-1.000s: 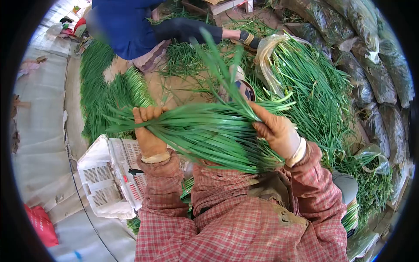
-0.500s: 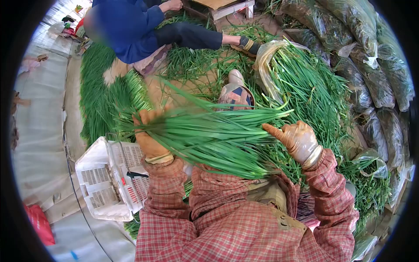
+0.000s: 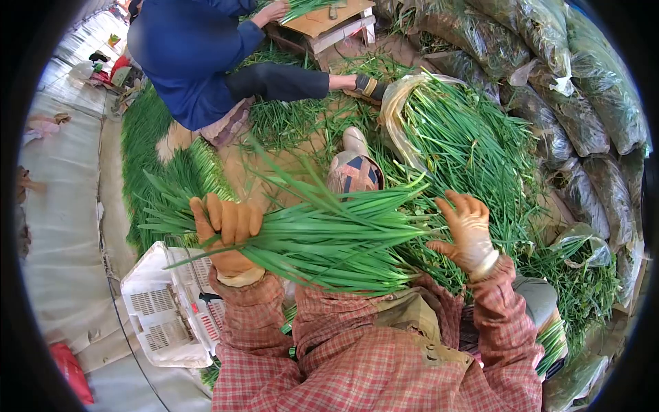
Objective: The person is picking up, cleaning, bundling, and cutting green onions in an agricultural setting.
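Observation:
A bunch of long, flat-leaved garlic chives [image 3: 329, 237] lies crosswise in front of me, above my lap. My left hand [image 3: 230, 233], in an orange-brown glove, is wrapped round its leafy left part. The leaf tips stick out past that fist. Beyond the stem ends on the right, my right hand [image 3: 468, 230], gloved the same way, has its fingers spread and holds nothing. Close behind it, a heap of loose chives [image 3: 467, 151] spills from a clear plastic bag [image 3: 395, 113].
A white plastic crate [image 3: 161, 309] stands at my left. Neat chive piles [image 3: 147, 165] lie behind it. Ahead sits a person in blue [image 3: 195, 62] by a low wooden table [image 3: 326, 24]. Filled plastic bags [image 3: 570, 117] are stacked at the right.
My right hand has gone from a pointing finger by the stem ends to spread fingers, slightly apart from them. The left hand still grips the bunch. Chives now show at the other person's hand.

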Demonstrator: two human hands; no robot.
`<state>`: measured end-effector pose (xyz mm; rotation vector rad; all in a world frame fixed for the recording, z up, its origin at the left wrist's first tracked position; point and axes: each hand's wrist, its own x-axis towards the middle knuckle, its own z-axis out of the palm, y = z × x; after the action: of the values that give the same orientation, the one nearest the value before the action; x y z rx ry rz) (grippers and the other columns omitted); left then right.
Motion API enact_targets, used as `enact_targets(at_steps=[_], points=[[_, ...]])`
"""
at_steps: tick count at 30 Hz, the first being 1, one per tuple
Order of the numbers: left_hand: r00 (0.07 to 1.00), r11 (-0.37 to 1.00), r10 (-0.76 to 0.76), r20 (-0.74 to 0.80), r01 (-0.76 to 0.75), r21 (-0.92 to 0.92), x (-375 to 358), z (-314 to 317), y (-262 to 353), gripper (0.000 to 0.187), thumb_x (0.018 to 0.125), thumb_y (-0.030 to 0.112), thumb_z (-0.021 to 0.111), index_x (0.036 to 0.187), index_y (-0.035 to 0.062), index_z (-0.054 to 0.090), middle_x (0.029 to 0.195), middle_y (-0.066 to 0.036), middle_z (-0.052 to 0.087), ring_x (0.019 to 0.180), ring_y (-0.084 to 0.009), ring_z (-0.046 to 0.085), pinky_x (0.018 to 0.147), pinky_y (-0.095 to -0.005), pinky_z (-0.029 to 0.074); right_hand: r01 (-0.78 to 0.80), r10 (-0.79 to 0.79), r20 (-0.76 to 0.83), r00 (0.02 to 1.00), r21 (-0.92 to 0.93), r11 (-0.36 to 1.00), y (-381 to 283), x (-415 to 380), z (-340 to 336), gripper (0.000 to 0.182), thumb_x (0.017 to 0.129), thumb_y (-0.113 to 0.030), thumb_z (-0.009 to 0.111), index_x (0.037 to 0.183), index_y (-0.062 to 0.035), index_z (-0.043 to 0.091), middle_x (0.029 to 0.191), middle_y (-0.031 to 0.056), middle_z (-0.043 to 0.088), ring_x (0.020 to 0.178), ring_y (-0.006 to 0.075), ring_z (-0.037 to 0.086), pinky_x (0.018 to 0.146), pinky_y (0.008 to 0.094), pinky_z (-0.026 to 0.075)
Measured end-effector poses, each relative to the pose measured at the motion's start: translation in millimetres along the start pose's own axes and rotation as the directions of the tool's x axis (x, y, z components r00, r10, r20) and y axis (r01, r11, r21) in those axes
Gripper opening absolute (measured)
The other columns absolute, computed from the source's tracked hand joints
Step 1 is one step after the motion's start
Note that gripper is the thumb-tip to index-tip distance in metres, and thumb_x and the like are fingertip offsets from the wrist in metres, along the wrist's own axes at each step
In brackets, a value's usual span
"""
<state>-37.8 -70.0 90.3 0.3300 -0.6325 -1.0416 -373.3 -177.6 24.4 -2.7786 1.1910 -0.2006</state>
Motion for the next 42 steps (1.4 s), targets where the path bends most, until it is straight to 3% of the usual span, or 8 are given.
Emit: enact_targets(at_steps=[10,15,18,21,24,27,32,42], points=[[0.974,0.983,-0.177,0.141,0.167,0.082,26.3,59.2,-35.0,0.043,0.098,0.035,0.029,0.061,0.0119,0.036,0.046,0.003,0.031,0.039,-0.0097,0.025,0.046,-0.0268,0.027,0.479,-0.425,-0.290,0.857,0.754,0.451,-103.0,89.8,-47.4,0.125,0.051,-0.060,0.074,0.138,0.0031,0.010,0.120,0.0278,0.045,0.113,0.0401,0.044,0.099,0.0407,0.030],[0.935,0.938,-0.297,0.196,0.248,0.242,64.8,134.1,-85.4,0.025,0.091,0.028,0.048,0.080,0.0062,0.053,0.064,0.003,0.042,0.056,-0.0086,0.040,0.052,-0.0240,0.034,0.388,-0.097,-0.401,0.911,0.753,0.532,-72.4,84.1,-91.9,0.120,0.050,-0.034,0.085,0.140,-0.0040,0.012,0.129,0.0160,0.042,0.116,0.0272,0.043,0.102,0.0379,0.028],[0.849,0.855,-0.449,0.278,0.318,0.409,87.2,208.7,-110.1,0.040,0.077,0.020,0.071,0.109,0.0043,0.053,0.088,-0.002,0.056,0.076,-0.0116,0.054,0.069,-0.0261,0.044,0.312,0.179,-0.310,0.934,0.950,0.018,-33.7,67.8,-115.0,0.082,0.064,-0.021,0.080,0.131,-0.0055,0.036,0.116,0.0047,0.052,0.098,0.0142,0.051,0.085,0.0307,0.043],[0.779,0.843,-0.096,0.620,-0.267,0.467,106.4,237.3,-106.4,0.063,0.078,0.023,0.067,0.128,0.0007,0.034,0.113,-0.010,0.049,0.101,-0.0189,0.051,0.079,-0.0281,0.046,0.398,0.412,-0.404,0.817,0.911,0.106,2.2,55.9,-157.3,0.034,0.073,-0.012,0.071,0.103,-0.0023,0.056,0.088,0.0035,0.058,0.082,0.0133,0.056,0.078,0.0287,0.046],[0.929,0.856,-0.081,0.362,-0.120,0.502,67.2,224.0,-86.0,0.048,0.085,0.031,0.055,0.118,-0.0026,0.044,0.095,-0.012,0.059,0.091,-0.0214,0.057,0.084,-0.0309,0.045,0.505,0.702,-0.445,0.557,0.852,0.139,42.1,48.5,-156.0,0.019,0.075,0.002,0.060,0.094,-0.0002,0.056,0.080,0.0037,0.059,0.066,0.0122,0.054,0.062,0.0249,0.045],[0.636,0.669,-0.742,0.214,0.677,0.307,18.3,131.4,-132.2,0.064,0.090,0.053,0.034,0.112,-0.0037,0.052,0.099,-0.018,0.063,0.098,-0.0261,0.059,0.090,-0.0383,0.044,0.413,0.520,-0.787,0.332,0.617,0.671,58.7,41.1,-124.2,0.017,0.076,-0.001,0.060,0.092,-0.0011,0.057,0.079,0.0049,0.058,0.069,0.0156,0.055,0.063,0.0277,0.045],[0.202,0.142,-0.925,0.322,0.970,-0.199,-51.8,85.5,-241.0,0.067,0.080,0.054,0.046,0.117,-0.0017,0.049,0.113,-0.019,0.053,0.105,-0.0283,0.049,0.086,-0.0424,0.043,0.485,-0.097,-0.825,0.557,0.228,0.844,11.7,2.3,-63.6,0.020,0.064,-0.006,0.065,0.083,-0.0069,0.060,0.079,0.0057,0.058,0.074,0.0247,0.056,0.066,0.0350,0.046],[0.085,0.075,-0.982,0.168,0.995,-0.063,-38.8,68.9,-205.9,0.030,0.081,0.014,0.062,0.104,-0.0024,0.054,0.088,-0.014,0.059,0.072,-0.0187,0.058,0.062,-0.0296,0.050,0.407,-0.281,-0.511,0.812,0.151,0.901,-63.7,-80.1,11.0,0.043,0.070,-0.015,0.053,0.113,-0.0110,0.052,0.112,0.0059,0.055,0.109,0.0210,0.050,0.089,0.0368,0.041]])
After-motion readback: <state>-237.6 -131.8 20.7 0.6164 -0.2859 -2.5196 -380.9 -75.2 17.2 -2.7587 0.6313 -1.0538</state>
